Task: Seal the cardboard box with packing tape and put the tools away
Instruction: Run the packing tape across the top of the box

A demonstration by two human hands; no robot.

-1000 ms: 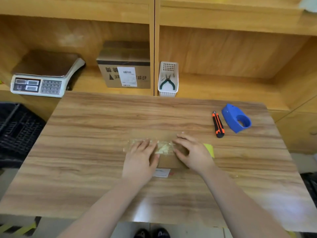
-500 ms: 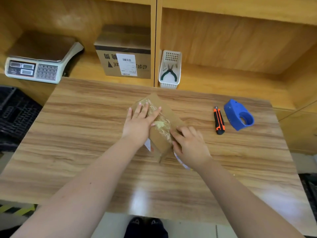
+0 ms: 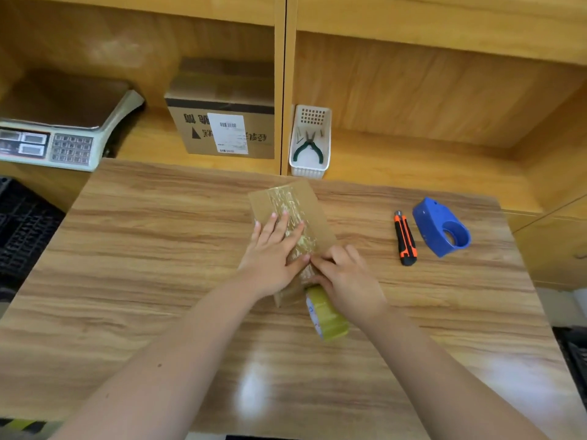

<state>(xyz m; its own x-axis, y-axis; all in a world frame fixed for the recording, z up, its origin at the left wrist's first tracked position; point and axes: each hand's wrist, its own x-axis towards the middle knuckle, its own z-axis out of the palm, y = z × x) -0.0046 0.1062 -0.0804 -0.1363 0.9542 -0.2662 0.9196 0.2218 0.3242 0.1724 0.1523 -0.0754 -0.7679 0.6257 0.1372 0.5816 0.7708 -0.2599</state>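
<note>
A small flat cardboard box point(image 3: 313, 206) lies at the table's middle, turned so it runs away from me, with a strip of clear tape along its top. My left hand point(image 3: 273, 254) presses flat on the box, fingers spread. My right hand point(image 3: 346, 281) rests at the box's near end, fingers curled against a yellowish roll of packing tape point(image 3: 325, 314) that stands on edge there. To the right lie an orange-and-black utility knife point(image 3: 405, 238) and a blue tape dispenser point(image 3: 441, 227).
On the shelf behind the table stand a white basket point(image 3: 309, 168) holding green-handled pliers, a larger labelled cardboard box point(image 3: 222, 122) and a weighing scale point(image 3: 63, 128). A black crate point(image 3: 22, 230) sits left of the table.
The box has been turned from lying crosswise to pointing away from me and moved farther back. My right hand now has the tape roll at the box's near end.
</note>
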